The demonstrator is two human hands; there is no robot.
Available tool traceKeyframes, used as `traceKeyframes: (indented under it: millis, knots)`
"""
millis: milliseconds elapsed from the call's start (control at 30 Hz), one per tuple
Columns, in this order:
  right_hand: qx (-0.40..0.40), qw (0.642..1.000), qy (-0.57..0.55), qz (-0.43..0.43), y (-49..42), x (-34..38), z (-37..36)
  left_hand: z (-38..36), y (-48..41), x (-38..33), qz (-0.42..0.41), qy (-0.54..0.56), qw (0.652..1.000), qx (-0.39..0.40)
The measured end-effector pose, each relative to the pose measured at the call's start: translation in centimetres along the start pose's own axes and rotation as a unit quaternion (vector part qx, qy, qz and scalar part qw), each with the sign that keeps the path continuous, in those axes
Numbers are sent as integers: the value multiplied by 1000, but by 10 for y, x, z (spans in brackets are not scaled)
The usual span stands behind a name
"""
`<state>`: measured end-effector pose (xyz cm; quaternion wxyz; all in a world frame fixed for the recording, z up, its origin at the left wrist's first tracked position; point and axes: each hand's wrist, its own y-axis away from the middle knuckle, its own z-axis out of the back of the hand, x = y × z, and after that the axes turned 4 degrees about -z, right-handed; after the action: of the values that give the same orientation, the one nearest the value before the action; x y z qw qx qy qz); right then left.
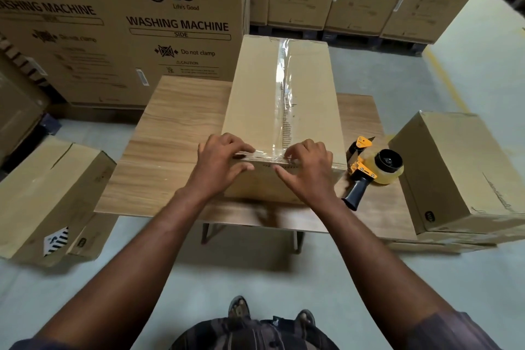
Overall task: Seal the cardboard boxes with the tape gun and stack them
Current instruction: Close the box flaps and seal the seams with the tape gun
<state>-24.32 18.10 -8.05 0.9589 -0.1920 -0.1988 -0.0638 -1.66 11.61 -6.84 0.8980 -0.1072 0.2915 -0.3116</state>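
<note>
Backdrop: washing machine cartons (159, 23), v. large, printed w/ LG logo + "Do not clamp", stacked behind the table; more of the same along the far wall.
Floor: pale grey concrete (284, 270), yellow line at far right.
Table: wood-grain top (167, 133), thin metal legs visible under near edge.
Box on table: long cardboard box (255, 99), flaps closed, lying lengthwise away from the person, near end close to table's near edge. Clear tape strip (284, 88) runs down the centre seam from far end to near end, wrinkled in places, and folds over the near top edge.
Right box: closed cardboard box (460, 167) just beside the table's right side, sitting on flatter cardboard; tape state hard to tell.
Left box: cardboard box (48, 193) on the floor left of the table, tilted, top seam looks untaped w/ a gap showing.
Tape gun: yellow/black, black handle, clear roll (372, 170); lies on the table right of the long box, near it, not held.
Left hand (224, 162): fingers curled flat, pressing tape end at box's near top edge; grips nothing.
Right hand (306, 167): same edge, fingertips on tape, thumb on box's near face; grips nothing. Hands close together, not touching.
</note>
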Motion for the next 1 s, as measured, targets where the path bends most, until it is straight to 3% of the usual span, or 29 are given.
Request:
traceKeyframes:
  millis: [400, 567, 667, 867, 1000]
  knots:
    - [18, 999, -38, 0, -6, 25, -18, 5, 20, 20, 45, 101, 992, -53]
    - [69, 990, -114, 45, -25, 59, -24, 4, 24, 10, 214, 224, 940, -142]
    - [79, 988, -135, 11, -33, 76, -32, -1, 28, 1, 294, 286, 896, -167]
    - [73, 995, -64, -20, -32, 95, -37, -22, 32, -18, 311, 326, 868, -209]
    - [78, 997, -5, -12, -33, 104, -40, -28, 43, -8, 341, 323, 872, -135]
